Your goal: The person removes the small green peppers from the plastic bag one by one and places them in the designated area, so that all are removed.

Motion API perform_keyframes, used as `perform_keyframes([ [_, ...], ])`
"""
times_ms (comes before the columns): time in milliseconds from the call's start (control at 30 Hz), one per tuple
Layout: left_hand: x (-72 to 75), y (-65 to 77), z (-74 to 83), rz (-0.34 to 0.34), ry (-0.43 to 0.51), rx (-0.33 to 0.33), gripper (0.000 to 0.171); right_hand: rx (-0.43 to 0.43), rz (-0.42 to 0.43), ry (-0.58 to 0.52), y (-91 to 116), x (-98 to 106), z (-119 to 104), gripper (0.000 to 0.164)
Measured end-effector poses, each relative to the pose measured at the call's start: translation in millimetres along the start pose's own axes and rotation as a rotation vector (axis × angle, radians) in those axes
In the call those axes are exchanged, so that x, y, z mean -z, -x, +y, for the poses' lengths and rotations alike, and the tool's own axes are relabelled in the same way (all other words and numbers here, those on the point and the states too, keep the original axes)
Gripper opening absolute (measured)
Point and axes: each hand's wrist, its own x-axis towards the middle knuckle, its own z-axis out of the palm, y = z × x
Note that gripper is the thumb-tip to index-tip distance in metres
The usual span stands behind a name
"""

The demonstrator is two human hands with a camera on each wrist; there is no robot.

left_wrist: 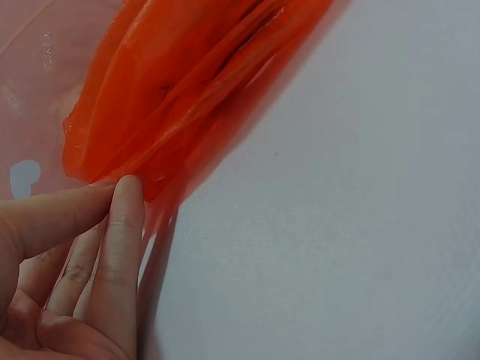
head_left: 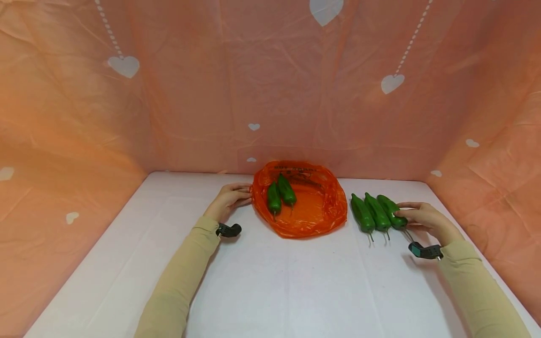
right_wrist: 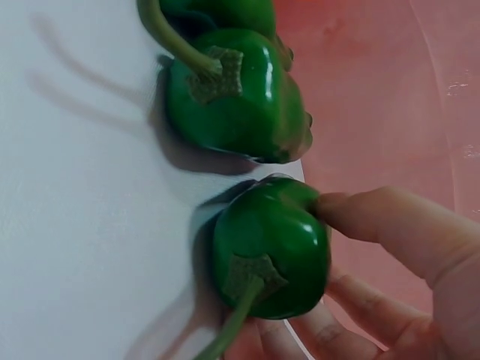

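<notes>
Two grips (head_left: 230,202) (head_left: 428,218), five green peppers (head_left: 389,208), one bag (head_left: 308,216)

L hand (head_left: 226,202) pinches, R hand (head_left: 430,220) grips.

Five green peppers (head_left: 362,213): two inside the bag, three outside it. One orange plastic bag (head_left: 313,213). One bench (head_left: 304,286). Two sets of fingers, one left (left_wrist: 124,247), one right (right_wrist: 397,225). Two tan sleeves (head_left: 179,277) and two black wristbands (head_left: 424,251). On the backdrop (head_left: 270,84), three large white hearts (head_left: 124,66) and two dotted strings (head_left: 109,28), with several smaller hearts (head_left: 254,126) as well.
</notes>
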Motion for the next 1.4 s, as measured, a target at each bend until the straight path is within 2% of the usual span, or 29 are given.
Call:
perform_keyframes([
  [133, -0.4, 0.1, 0.4, 0.002, -0.001, -0.006, 0.042, -0.005, 0.008, 0.035, 0.5, 1.7, 0.9, 0.06],
  [233, -0.8, -0.1, 0.4, 0.001, -0.001, -0.008, 0.043, 0.001, 0.01, 0.044, 1.0, 1.6, 0.2, 0.061],
  [467, -1.8, -3.3, -0.9, 0.005, 0.019, -0.008, 0.043, -0.03, 0.016, 0.056, 2.6, 1.2, -1.8, 0.061],
  [700, -2.4, -2.9, -0.9, 0.001, 0.013, -0.014, 0.043, -0.006, 0.009, 0.05, 4.2, -0.9, -2.7, 0.059],
  [933, -2.4, -2.3, -1.1, -0.004, 0.021, -0.025, 0.043, -0.043, 0.008, 0.031, 1.1, -0.8, -0.9, 0.062],
  [1200, -2.1, -2.0, -1.8, -0.002, 0.021, -0.032, 0.043, 0.009, -0.006, 0.017, 3.5, 1.4, 1.7, 0.056],
  [1400, -2.1, -1.6, -1.4, -0.001, 0.018, -0.029, 0.044, 0.009, -0.02, 0.004, 6.4, 5.6, 0.0, 0.057],
])
